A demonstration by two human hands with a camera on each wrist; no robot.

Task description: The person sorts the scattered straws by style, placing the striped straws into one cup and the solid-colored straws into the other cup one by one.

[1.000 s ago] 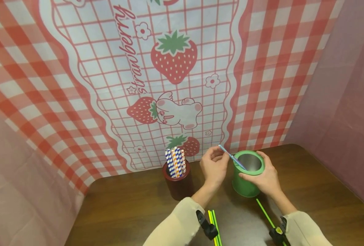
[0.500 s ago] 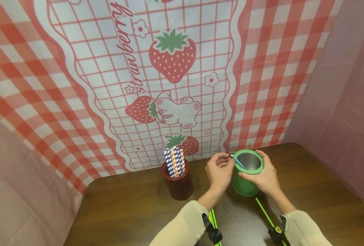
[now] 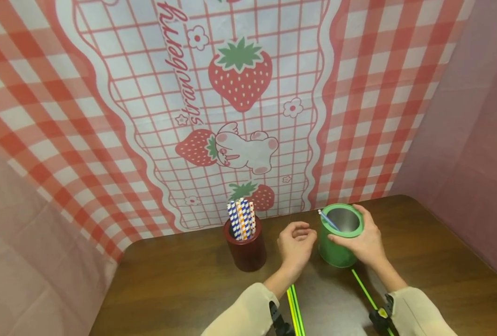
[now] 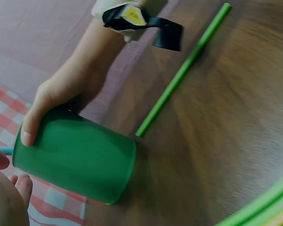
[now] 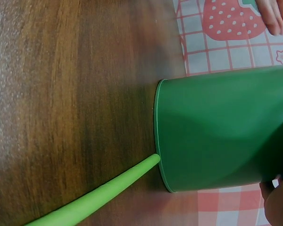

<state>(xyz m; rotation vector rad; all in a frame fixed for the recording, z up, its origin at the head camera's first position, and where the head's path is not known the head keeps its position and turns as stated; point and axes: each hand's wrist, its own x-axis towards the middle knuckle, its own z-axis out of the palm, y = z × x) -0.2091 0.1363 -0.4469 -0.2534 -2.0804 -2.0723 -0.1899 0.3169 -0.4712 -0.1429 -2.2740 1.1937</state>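
My right hand (image 3: 370, 242) grips the upper part of a green metal can (image 3: 337, 254), which stands upright on the table. Its thumb lies on the near side of the rim. Inside the can leans a slim light-blue straw (image 3: 329, 220), its top end poking out over the left rim. Just left of the can is my left hand (image 3: 295, 245), fingers loosely bent and nothing held in them. From the left wrist view, the straw's end (image 4: 6, 151) shows close to the left fingertips. The can's wall (image 5: 217, 127) fills much of the right wrist view.
A dark red cup (image 3: 245, 256) holding several striped paper straws (image 3: 241, 219) stands left of the left hand. Green and yellow straws (image 3: 295, 310) lie near the left sleeve. One green straw (image 4: 184, 70) lies by the can's base. A strawberry-print cloth (image 3: 240, 116) hangs behind the table.
The left hand first lowers the blue straw further into the can, then lets go of it and draws back a little down and left. The right hand keeps its grip on the can.
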